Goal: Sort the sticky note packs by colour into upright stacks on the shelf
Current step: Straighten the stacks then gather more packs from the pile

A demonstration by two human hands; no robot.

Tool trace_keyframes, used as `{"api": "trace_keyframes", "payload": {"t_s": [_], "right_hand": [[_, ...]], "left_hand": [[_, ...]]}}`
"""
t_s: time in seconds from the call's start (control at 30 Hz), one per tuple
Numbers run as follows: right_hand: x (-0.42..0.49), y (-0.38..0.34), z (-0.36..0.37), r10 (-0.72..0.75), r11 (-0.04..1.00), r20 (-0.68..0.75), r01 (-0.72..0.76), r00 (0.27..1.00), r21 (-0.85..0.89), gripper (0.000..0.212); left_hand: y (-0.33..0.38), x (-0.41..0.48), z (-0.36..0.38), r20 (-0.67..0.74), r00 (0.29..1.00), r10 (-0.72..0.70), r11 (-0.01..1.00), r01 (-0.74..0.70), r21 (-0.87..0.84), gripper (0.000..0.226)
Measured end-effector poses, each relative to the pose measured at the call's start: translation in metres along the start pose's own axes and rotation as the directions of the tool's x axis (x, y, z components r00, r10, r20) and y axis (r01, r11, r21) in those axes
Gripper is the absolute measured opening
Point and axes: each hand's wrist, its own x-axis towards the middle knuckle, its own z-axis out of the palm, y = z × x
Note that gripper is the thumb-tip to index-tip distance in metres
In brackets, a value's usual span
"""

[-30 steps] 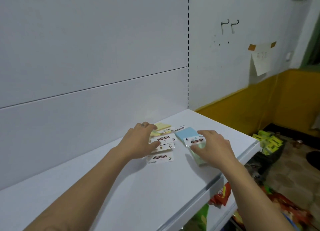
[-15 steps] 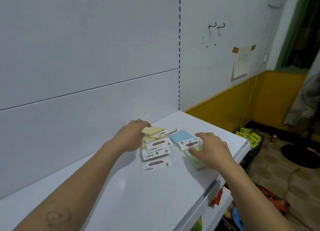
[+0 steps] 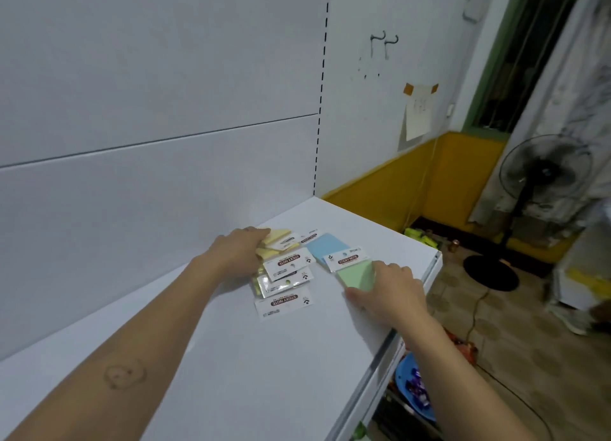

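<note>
Packs all lie flat in a loose heap near the right end of the shelf (image 3: 264, 374), none upright yet, so sorting looks barely started. Right hand (image 3: 390, 291) has the green pack (image 3: 357, 275): thumb at the near corner, fingers curled over the far right edge, pack flat on the shelf with its label end tucked under the blue pack (image 3: 325, 247). Left hand (image 3: 238, 252) lies on the left side of the yellow packs (image 3: 277, 238), fingers bent down over them. I can't tell if it pinches one or just steadies the heap, since the fingertips are hidden. More packs (image 3: 284, 268) fan out toward the front, white labels up, their colours mostly covered. The front pack (image 3: 284, 303) lies just apart. Step in hand is probably pulling green free to start its own stack. To do it well, slide green out toward the shelf edge first so blue doesn't drag along, then tip it onto its long edge. Best stood against the back panel (image 3: 165, 209) for support, since a single thin pack will likely topple alone. Careful, the right hand is near the front lip, so a pack could slip off. The left hand should hold the heap down while green comes out. Leave a gap between colours, labels facing one way.
</note>
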Motion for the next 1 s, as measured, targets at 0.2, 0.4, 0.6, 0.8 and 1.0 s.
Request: {"api": "trace_keyframes", "payload": {"t_s": [0.2,0.4,0.6,0.8,1.0], "right_hand": [[0.007,0.003,-0.001,0.096,0.987,0.039,-0.1,0.995,0.127,0.092],[0.011,0.004,0.004,0.076,0.864,0.02,-0.076,0.997,0.498,0.073],[0.014,-0.01,0.006,0.113,0.469,-0.202,0.127,0.973,0.874,0.015],[0.005,-0.032,0.028,-0.042,0.274,-0.148,0.154,0.988,0.949,0.009],[0.008,-0.033,0.035,-0.154,0.463,-0.174,0.227,0.973,0.857,0.01]], "left_hand": [[-0.006,-0.012,0.0,-0.1,0.995,-0.021,0.999,0.024,0.023,0.048],[-0.005,-0.037,0.008,-0.132,0.989,-0.066,0.997,0.062,-0.039,0.046],[-0.006,-0.064,0.011,-0.181,0.972,-0.151,0.987,0.138,-0.084,0.08],[-0.012,-0.082,0.032,-0.205,0.961,-0.186,0.983,0.181,-0.041,0.113],[-0.018,-0.096,0.036,-0.342,0.845,-0.41,0.852,0.221,-0.475,0.084]]}}
